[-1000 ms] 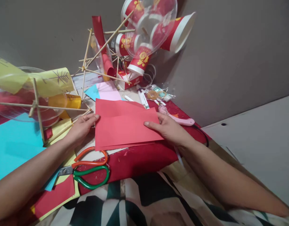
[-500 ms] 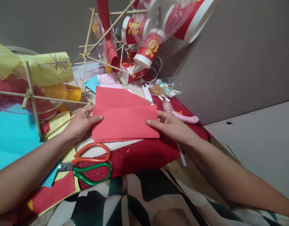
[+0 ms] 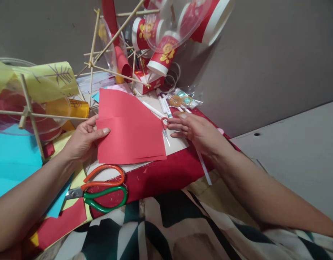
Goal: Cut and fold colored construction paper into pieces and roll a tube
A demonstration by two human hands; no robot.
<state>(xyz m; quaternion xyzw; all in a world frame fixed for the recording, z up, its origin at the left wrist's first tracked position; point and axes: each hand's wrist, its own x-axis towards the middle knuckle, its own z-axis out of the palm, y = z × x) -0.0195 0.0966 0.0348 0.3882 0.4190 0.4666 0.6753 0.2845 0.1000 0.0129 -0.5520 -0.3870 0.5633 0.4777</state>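
My left hand [image 3: 87,135] pinches the left edge of a folded sheet of red paper [image 3: 131,133], thumb on top and fingers behind. The paper's right side hangs free, and its layers part a little at the bottom edge. To the right of it my right hand [image 3: 192,130] is open, fingers apart and holding nothing. By its fingertips lie small scissors [image 3: 165,126] with red handles, on a white sheet [image 3: 176,142]. Large scissors [image 3: 105,187] with one orange and one green handle lie below the red paper, near my lap.
Stick frames [image 3: 90,65] with clear plastic discs rise at the back and left. Red paper cups [image 3: 163,54] stand behind. Markers [image 3: 163,103] and a plastic bag [image 3: 185,98] lie at the back. Blue paper [image 3: 16,162] covers the left side. A wall [image 3: 264,65] borders the right.
My right hand has let go of the red paper and moved off its right edge, fingers opening. The paper's right side has swung away, uncovering the small scissors. My left hand keeps its hold.
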